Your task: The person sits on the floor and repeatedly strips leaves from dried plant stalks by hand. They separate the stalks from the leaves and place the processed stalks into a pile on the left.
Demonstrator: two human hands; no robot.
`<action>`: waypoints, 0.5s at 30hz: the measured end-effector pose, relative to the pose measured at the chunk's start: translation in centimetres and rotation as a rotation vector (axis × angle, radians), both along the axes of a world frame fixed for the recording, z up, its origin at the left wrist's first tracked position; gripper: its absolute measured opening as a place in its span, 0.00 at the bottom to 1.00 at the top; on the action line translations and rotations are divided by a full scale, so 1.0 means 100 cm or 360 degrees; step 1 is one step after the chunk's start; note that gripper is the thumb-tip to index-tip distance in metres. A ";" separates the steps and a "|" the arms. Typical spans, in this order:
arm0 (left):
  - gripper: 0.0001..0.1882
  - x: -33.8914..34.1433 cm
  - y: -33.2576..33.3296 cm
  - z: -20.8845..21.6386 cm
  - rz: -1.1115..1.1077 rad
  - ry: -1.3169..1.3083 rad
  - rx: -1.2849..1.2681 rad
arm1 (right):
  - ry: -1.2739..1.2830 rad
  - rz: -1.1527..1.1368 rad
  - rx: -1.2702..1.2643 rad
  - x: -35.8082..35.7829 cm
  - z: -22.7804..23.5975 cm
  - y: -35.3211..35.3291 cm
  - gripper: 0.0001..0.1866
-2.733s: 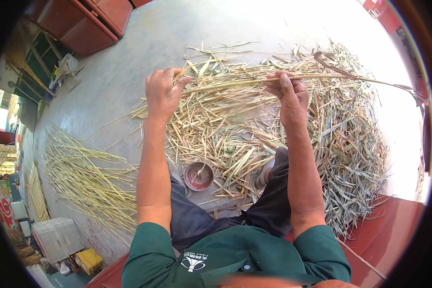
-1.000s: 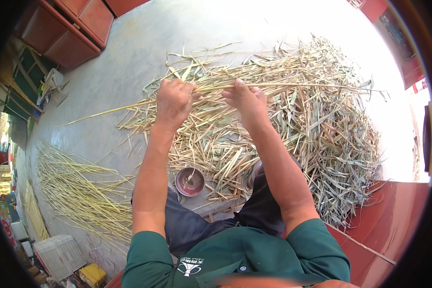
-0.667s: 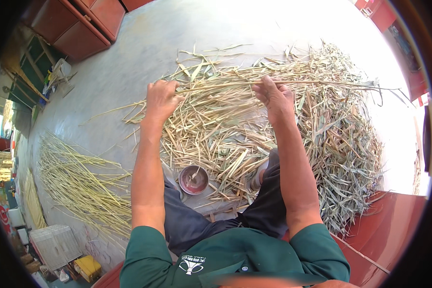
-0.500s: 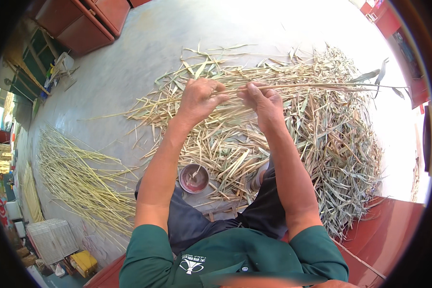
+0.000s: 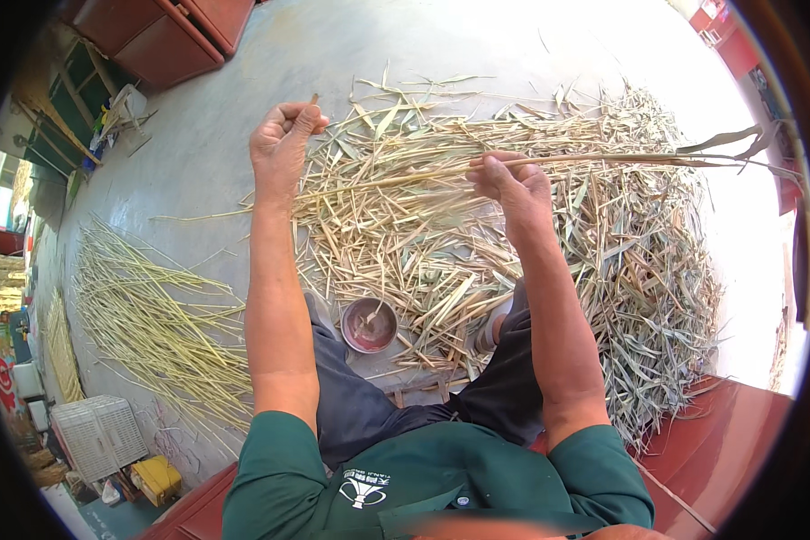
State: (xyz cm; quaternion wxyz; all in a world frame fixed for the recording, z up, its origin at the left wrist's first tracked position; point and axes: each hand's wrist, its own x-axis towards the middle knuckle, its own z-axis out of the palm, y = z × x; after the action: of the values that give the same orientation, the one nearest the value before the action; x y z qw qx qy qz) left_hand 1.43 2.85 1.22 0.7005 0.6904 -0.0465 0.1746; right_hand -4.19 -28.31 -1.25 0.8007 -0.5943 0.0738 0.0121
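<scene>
My right hand (image 5: 516, 186) pinches a long, dry reed stalk (image 5: 621, 159) between thumb and fingers. The stalk runs rightward to long leaves (image 5: 720, 141) at its far-right end, and its thin yellowish part stretches left past my left forearm. Raised beyond the left edge of the pile, my left hand (image 5: 285, 142) is closed, thumb against fingers. A small brown strip (image 5: 315, 99) pokes up from that pinch; the rest of it is hidden. Below the stalk spreads a broad heap of dry stalks and leaves (image 5: 423, 234).
Between my knees, a round bowl (image 5: 369, 325) holds a small stick-like thing. A bundle of yellowish stripped stalks (image 5: 157, 324) lies on the floor at left. Lower left are a white wire rack (image 5: 99, 436) and a yellow box (image 5: 157, 479). Red-brown cabinets (image 5: 166, 45) stand far left.
My left hand has moved left and away from my right hand, with a small brown strip now showing in it. My right hand has shifted slightly right, still holding the stalk.
</scene>
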 end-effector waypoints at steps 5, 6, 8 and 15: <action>0.14 -0.013 -0.019 -0.019 -0.0080 -0.0350 0.1730 | 0.0060 -0.0050 0.0056 0.005 0.004 -0.002 0.12; 0.13 -0.014 -0.024 -0.024 -0.0289 -0.0180 0.1571 | 0.0059 -0.0048 0.0063 0.006 0.006 0.001 0.12; 0.13 -0.014 -0.034 -0.032 -0.0516 -0.0009 0.1350 | 0.0072 -0.0046 0.0077 0.008 0.003 0.003 0.12; 0.07 -0.010 -0.047 -0.042 -0.0639 0.0409 0.0473 | 0.0075 -0.0107 0.0163 0.006 0.012 0.000 0.12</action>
State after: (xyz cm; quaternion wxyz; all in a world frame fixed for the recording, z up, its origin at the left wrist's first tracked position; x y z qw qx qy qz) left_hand 0.43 -1.82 -2.93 0.6123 0.7790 -0.1180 -0.0654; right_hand -3.61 -28.36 -0.04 0.8281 -0.5492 0.1118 0.0030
